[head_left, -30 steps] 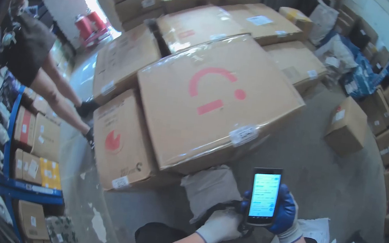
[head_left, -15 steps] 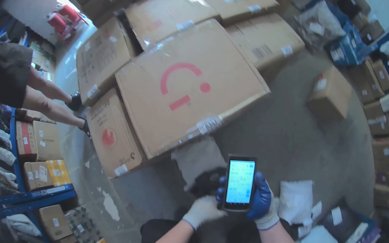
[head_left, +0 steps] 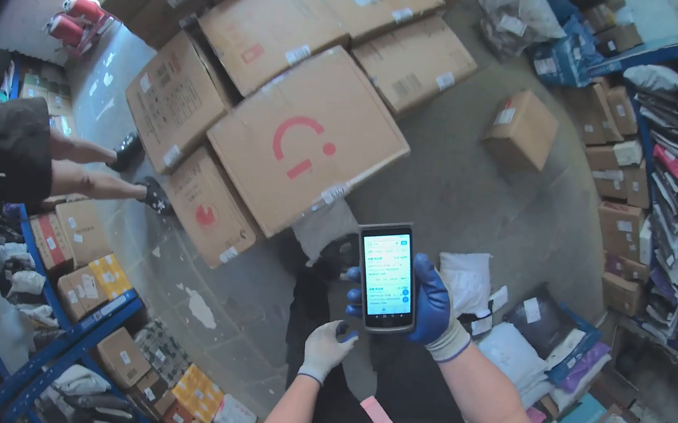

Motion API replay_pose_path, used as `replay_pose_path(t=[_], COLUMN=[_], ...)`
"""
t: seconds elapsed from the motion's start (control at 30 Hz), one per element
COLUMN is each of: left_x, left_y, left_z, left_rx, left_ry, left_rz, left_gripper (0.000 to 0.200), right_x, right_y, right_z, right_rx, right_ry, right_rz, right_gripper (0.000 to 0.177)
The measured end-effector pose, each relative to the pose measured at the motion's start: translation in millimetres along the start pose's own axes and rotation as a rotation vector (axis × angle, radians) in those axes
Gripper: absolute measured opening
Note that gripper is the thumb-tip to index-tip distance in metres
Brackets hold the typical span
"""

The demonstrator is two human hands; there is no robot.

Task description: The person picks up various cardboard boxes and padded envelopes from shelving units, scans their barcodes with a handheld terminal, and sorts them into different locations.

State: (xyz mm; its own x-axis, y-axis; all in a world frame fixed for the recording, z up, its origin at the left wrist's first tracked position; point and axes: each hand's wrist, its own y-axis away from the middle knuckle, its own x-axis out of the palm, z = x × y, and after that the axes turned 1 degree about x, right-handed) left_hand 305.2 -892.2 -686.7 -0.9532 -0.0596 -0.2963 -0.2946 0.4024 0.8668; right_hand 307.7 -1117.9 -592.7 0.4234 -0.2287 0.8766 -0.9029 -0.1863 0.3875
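Note:
A handheld device (head_left: 387, 278) with a lit screen rests upright in my right hand (head_left: 431, 302), whose blue-palmed glove wraps round its right side, with fingertips showing at the left edge. Just left of and below the device is my left hand (head_left: 327, 349), in a white glove with a dark fingertip. Its fingers are curled, and whether they hold something cannot be made out. A large carton (head_left: 305, 143) with a red printed mark lies beyond the device. Below my left hand, a pink strip (head_left: 383, 420) lies against my dark clothing.
More cartons (head_left: 273, 32) are stacked beyond. A single box (head_left: 523, 130) sits on the floor at right. Parcel shelves (head_left: 658, 194) stand at right and blue-framed shelves (head_left: 74, 339) at left. Another person's legs (head_left: 86, 178) show at left. White bags (head_left: 509, 354) lie right of my arm.
My left hand has moved away from the device, down and left. The device's screen shows different content. The view has shifted, revealing more of my body and the pink strip.

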Motion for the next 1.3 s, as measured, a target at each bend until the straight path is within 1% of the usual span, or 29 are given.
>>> replay_pose_path(t=[0.07, 0.17, 0.27, 0.33, 0.37, 0.43, 0.47, 0.57, 0.6, 0.63, 0.67, 0.7, 0.77, 0.8, 0.87, 0.93, 0.97, 1.03, 1.07, 1.17, 1.23, 1.27, 1.3], left_x=[-34, -80, -137, -186, -208, -252, -274, -338, -356, -376, -394, -407, -431, -443, -458, -453, -445, -442, -442, -445, -447, -448, -448], left_y=[-9, -20, -32, -40, -43, -56, -64, -98, -110, -127, -148, -171, -217, -237, -284, -339, -357, -378, -382, -378, -374, -372, -373], left_z=[-10, -16, -16, -20, -20, -22, -24, -39, -47, -57, -66, -74, -89, -100, -115, -118, -119, -121, -120, -113, -111, -111, -112], left_rx=[-0.003, 0.059, 0.103, 0.062, 0.044, 0.008, -0.006, 0.029, 0.038, 0.067, 0.079, 0.074, 0.049, -0.001, -0.098, -0.218, -0.264, -0.351, -0.374, -0.351, -0.333, -0.324, -0.329], left_ry=[0.056, 0.093, 0.091, 0.096, 0.102, 0.186, 0.209, 0.409, 0.483, 0.625, 0.702, 0.758, 0.834, 0.79, 0.719, 0.593, 0.556, 0.348, 0.286, 0.215, 0.237, 0.236, 0.245], left_rz=[-0.003, 0.028, -0.124, -0.246, -0.274, -0.402, -0.434, -0.647, -0.656, -0.679, -0.699, -0.749, -0.832, -0.887, -0.95, -1.154, -1.18, -1.369, -1.405, -1.463, -1.423, -1.412, -1.41], left_gripper=[0.048, 0.049, 0.04, 0.04, 0.041, 0.044, 0.045, 0.048, 0.051, 0.057, 0.061, 0.068, 0.081, 0.087, 0.096, 0.103, 0.105, 0.102, 0.102, 0.095, 0.09, 0.089, 0.088], right_x=[30, 67, 98, 119, 124, 130, 132, 133, 135, 136, 139, 139, 135, 135, 126, 110, 102, 97, 93, 82, 80, 78, 78], right_y=[-28, -65, -107, -133, -144, -168, -180, -223, -238, -258, -282, -307, -359, -386, -431, -458, -461, -466, -466, -465, -467, -468, -474], right_z=[5, 9, 20, 31, 39, 63, 79, 145, 169, 197, 226, 253, 302, 319, 348, 365, 371, 382, 387, 398, 401, 401, 403], right_rx=[-0.013, -0.025, -0.044, -0.071, -0.073, -0.157, -0.173, -0.397, -0.418, -0.472, -0.49, -0.539, -0.596, -0.579, -0.534, -0.483, -0.454, -0.381, -0.361, -0.269, -0.179, -0.163, -0.197], right_ry=[0.057, 0.07, 0.094, 0.123, 0.128, 0.28, 0.317, 0.729, 0.767, 0.844, 0.887, 0.992, 1.14, 1.212, 1.316, 1.339, 1.341, 1.282, 1.259, 1.049, 1.043, 1.037, 1.038], right_rz=[-0.002, -0.016, -0.014, -0.035, -0.046, -0.083, -0.094, -0.238, -0.267, -0.316, -0.334, -0.364, -0.404, -0.448, -0.531, -0.521, -0.543, -0.454, -0.44, -0.29, -0.207, -0.185, -0.173], right_gripper=[0.079, 0.079, 0.075, 0.072, 0.071, 0.065, 0.064, 0.062, 0.06, 0.058, 0.056, 0.056, 0.056, 0.049, 0.039, 0.039, 0.039, 0.05, 0.052, 0.058, 0.058, 0.058, 0.057])
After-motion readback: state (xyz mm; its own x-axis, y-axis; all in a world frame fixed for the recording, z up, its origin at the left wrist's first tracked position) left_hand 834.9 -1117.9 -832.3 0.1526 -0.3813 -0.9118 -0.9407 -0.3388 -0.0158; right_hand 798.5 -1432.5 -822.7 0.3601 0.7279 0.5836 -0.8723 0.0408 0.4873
